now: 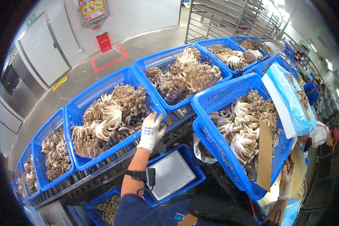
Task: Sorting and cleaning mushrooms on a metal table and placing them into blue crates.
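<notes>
My left hand, in a white glove, has its fingers curled on the near right rim of a blue basket heaped with clustered pale mushrooms. My right hand, in a soiled glove, is at the lower right side of a tilted blue basket of mushrooms, fingers bent on something I cannot make out. A brown cardboard strip lies over that basket, with a white slab and blue film at its upper right. Between my arms a white tray sits in a lower blue crate.
More mushroom baskets line a roller conveyor from left to far right. Metal racks stand behind, by a walkway along the wall. Co-workers are along the right, one in a red cap.
</notes>
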Action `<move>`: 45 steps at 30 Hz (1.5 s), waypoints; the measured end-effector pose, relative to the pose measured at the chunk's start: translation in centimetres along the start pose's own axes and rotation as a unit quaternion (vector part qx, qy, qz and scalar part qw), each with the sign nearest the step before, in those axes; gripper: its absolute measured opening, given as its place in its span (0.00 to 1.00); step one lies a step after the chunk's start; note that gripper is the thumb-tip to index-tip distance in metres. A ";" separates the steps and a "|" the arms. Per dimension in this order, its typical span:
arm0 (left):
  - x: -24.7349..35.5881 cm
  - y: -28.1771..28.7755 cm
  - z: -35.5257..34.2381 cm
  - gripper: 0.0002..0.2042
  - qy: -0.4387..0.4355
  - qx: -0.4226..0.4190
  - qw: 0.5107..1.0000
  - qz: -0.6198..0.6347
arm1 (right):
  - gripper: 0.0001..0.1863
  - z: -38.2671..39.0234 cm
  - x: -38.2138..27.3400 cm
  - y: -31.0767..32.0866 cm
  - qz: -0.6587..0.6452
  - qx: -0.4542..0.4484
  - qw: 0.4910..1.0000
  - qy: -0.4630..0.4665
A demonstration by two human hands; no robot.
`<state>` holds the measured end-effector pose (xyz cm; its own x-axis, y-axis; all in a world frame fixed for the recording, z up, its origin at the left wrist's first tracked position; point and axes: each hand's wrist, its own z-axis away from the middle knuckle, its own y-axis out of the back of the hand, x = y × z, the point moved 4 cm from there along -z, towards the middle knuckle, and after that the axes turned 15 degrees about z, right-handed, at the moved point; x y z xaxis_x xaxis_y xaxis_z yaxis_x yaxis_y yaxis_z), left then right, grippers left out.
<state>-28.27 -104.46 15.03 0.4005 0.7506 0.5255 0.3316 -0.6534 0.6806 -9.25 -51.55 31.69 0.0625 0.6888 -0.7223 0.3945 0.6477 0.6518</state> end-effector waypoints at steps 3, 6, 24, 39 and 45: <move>-0.8 -1.3 -1.6 0.26 0.052 -0.077 0.995 -0.034 | 0.24 0.1 0.8 -0.5 0.065 -0.013 0.997 -0.035; -1.4 -2.1 -1.7 0.26 0.123 -0.109 0.986 -0.033 | 0.23 -0.1 1.1 -0.7 0.153 0.012 0.987 -0.042; -3.0 -1.9 -1.4 0.26 0.124 -0.113 0.985 -0.044 | 0.27 -1.8 11.0 0.8 0.058 0.014 0.995 -0.078; -5.4 -0.1 0.7 0.23 0.156 -0.090 0.978 -0.106 | 0.21 -1.6 13.6 -1.4 -0.037 0.118 0.984 -0.126; -6.5 0.4 0.2 0.27 0.223 -0.100 0.962 -0.121 | 0.23 -1.4 12.9 -2.4 0.022 0.121 0.983 -0.135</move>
<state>-30.55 -109.66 11.79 -0.0891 0.8749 0.4760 0.1802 -0.4559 0.8716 -10.70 -43.72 21.17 0.3138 0.5815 -0.7506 0.5907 0.4994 0.6338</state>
